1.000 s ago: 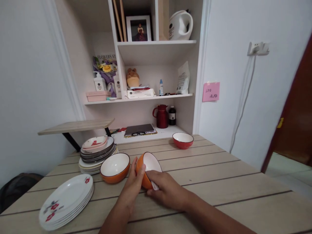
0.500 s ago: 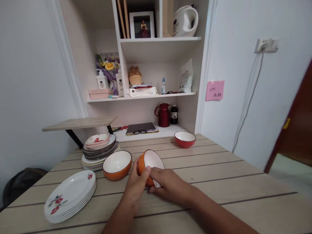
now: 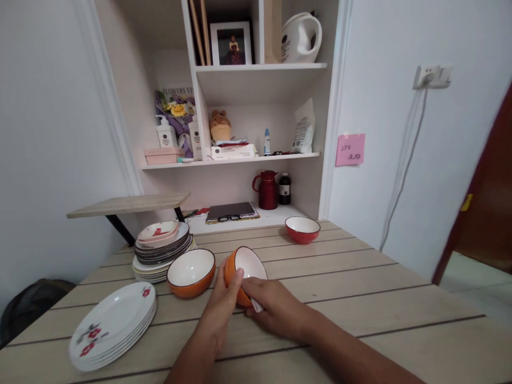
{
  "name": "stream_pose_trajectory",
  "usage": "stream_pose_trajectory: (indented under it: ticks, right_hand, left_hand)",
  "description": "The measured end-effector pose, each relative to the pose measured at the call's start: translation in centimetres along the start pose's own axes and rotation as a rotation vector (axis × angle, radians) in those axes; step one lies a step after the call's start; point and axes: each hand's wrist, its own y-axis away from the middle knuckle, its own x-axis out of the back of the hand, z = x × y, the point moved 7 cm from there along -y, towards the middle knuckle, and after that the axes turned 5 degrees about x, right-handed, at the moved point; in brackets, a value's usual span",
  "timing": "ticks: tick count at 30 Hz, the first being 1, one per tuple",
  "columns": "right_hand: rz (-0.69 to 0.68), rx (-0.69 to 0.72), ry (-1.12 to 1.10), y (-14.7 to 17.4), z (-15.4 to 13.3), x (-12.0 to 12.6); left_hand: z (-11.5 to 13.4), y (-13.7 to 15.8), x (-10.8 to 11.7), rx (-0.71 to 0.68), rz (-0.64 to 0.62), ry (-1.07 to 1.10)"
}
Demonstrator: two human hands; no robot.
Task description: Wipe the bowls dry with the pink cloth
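An orange bowl with a white inside and dark rim (image 3: 251, 262) is tilted on its side in front of me, its opening facing up and right. My left hand (image 3: 224, 293) grips its left side, thumb over the outer wall. At the bowl's lower right, my right hand (image 3: 276, 304) pinches a small white piece of cloth or paper (image 3: 256, 305) against it; most of that piece is hidden by the fingers. A second orange bowl (image 3: 192, 290) stands upright just left of my left hand. Farther back on the right stands a red bowl (image 3: 303, 236).
White oval plates with red flowers (image 3: 116, 314) are stacked at the left front. Behind them rises a mixed stack of plates (image 3: 160, 256) topped by small dishes. A raised wooden shelf (image 3: 128, 205) overhangs the back left. A red jug (image 3: 268, 191) stands in the cabinet.
Both hands stay on the tilted bowl, and my right fingers have shifted slightly along its edge with the white piece. The whole view has moved a little.
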Motion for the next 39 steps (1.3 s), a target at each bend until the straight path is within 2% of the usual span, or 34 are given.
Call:
stream_pose_trajectory:
  ticks: [11, 18, 22, 25, 29, 34, 39]
  right_hand:
    - [0.128, -0.068, -0.258, -0.2, -0.5, 0.2]
    - [0.195, -0.139, -0.355, -0.3, -0.3, 0.3]
    - [0.153, -0.115, -0.296, -0.4, -0.3, 0.3]
    - [0.025, -0.043, -0.17, -0.4, -0.3, 0.2]
    - [-0.102, 0.054, -0.003, 0.0, 0.1, 0.4]
    - [-0.098, 0.09, 0.065, 0.3, 0.2, 0.6]
    - [-0.037, 0.099, -0.004, -0.1, -0.1, -0.1]
  left_hand:
    - [-1.3, -1.5, 0.6, -0.022, 0.004, -0.048]
    - [0.0, -0.3, 0.4, -0.019, -0.042, -0.043]
    - [0.1, -0.4, 0.6, -0.046, -0.002, -0.043]
    - [-0.4, -1.0, 1.1, -0.045, 0.044, -0.006]
    - [-0.3, -0.9, 0.9, -0.029, 0.0, 0.02]
    - [0.7, -0.1, 0.5, -0.036, -0.033, 0.005]
    - [0.5, -0.3, 0.9, -0.001, 0.026, -0.026]
